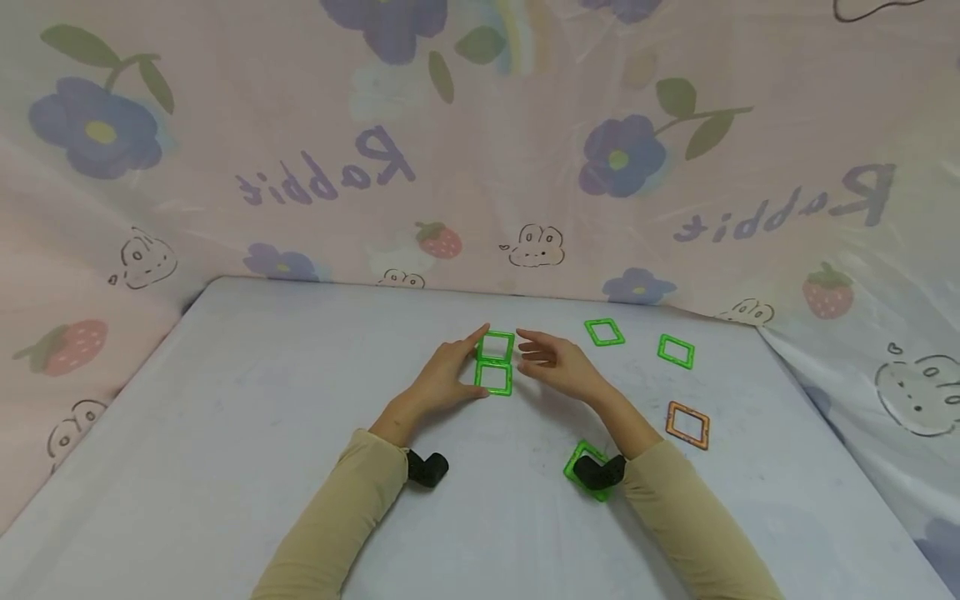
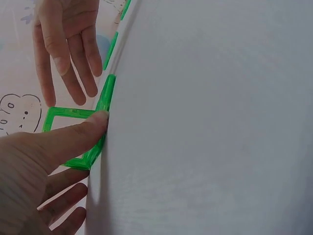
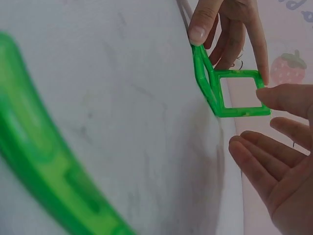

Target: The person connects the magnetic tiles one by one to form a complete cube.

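Two green square magnetic tiles meet along one edge near the table's middle: the flat tile [image 1: 493,392] lies on the table and the upright tile [image 3: 239,113] rises from its far side. My left hand [image 1: 441,379] holds the pair from the left, thumb on the flat tile and index finger at the upright tile's top. On the other side is my right hand [image 1: 558,364], fingers extended and grasping nothing. Its nearest finger overlaps the upright tile's edge in the right wrist view; I cannot tell whether it touches.
To the right lie two more green square tiles, one farther back [image 1: 604,343] and one beyond it [image 1: 677,363], plus an orange tile [image 1: 687,444]. Another green tile [image 1: 573,471] is partly hidden under the right wrist's black device [image 1: 600,473]. A printed cloth [image 1: 480,183] hangs behind the table.
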A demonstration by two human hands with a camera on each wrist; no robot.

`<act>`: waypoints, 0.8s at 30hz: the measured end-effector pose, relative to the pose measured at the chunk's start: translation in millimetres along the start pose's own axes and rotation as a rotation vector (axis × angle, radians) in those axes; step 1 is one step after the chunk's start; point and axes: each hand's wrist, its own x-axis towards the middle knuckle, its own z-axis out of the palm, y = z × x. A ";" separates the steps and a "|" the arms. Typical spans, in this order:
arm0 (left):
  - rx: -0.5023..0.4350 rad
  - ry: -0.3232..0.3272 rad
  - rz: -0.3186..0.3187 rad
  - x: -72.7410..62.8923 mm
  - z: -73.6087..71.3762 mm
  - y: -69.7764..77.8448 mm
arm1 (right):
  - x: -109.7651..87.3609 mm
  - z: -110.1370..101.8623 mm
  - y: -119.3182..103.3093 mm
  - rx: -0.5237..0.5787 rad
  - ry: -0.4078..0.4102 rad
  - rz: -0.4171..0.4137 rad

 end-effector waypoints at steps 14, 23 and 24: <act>-0.007 0.003 -0.022 -0.6 1.6 -0.2 | -21.6 -11.0 5.1 -0.052 0.004 0.040; -0.004 0.017 -0.037 -0.4 4.1 -0.5 | -40.9 -16.5 15.3 -0.072 0.000 0.022; -0.003 0.015 -0.038 -0.3 4.2 -0.3 | -43.5 -17.0 15.9 -0.080 0.000 0.025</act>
